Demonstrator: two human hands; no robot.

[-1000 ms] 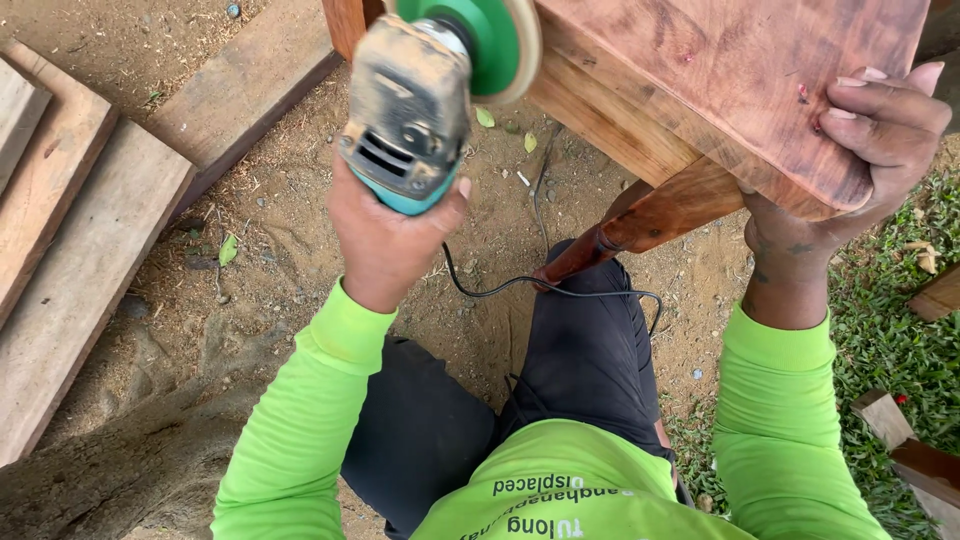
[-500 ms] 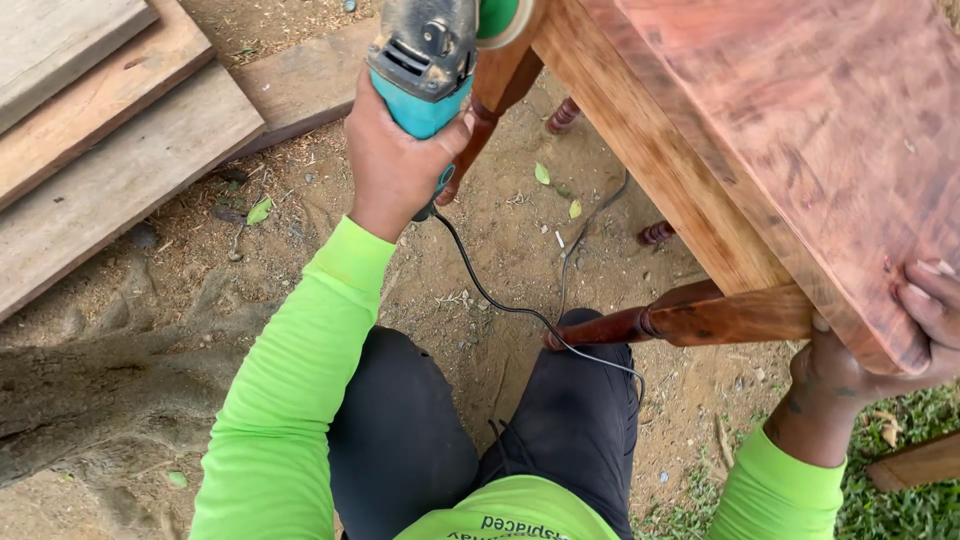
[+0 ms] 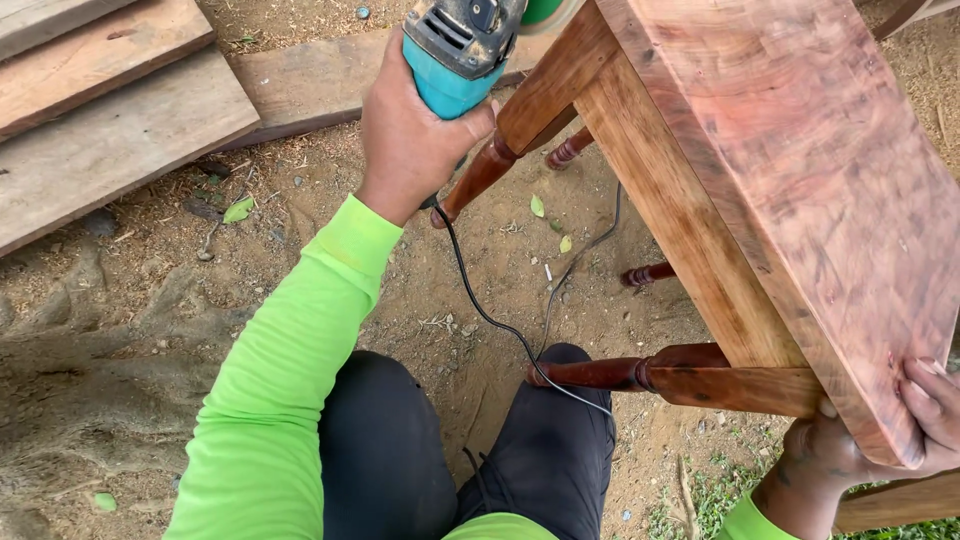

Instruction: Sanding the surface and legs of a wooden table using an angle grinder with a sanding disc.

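Bare dirt ground, sawdust and a few leaves scattered; planks stacked upper left, grass at lower right edge. Person crouched, knees in dark trousers at bottom of frame, bright green sleeves.

Left hand: fingers clenched round the body of a teal grinder, top centre. Green disc only partly in frame at the top edge, just beside the table rail; contact between disc and wood cannot be told. Black cord runs from the tool down across the dirt toward the knees.

Right hand: fingers wrapped over the near corner of the table top, thumb below, gripping the edge and steadying it.

Table: reddish wood, tipped toward the viewer, turned legs in view below the top.

Progress, as a judgement: top surface looks smooth and even in colour, so it seems largely sanded already; the tool sits at the rail and leg joint on the far left side, so frame and legs seem to be what is left. No fresh dust plume visible, so whether the disc is spinning cannot be told.

Grinder orientation: long axis runs roughly from the hand up and away, slightly rightward; head and disc end points away from the person, cord end toward the wrist.
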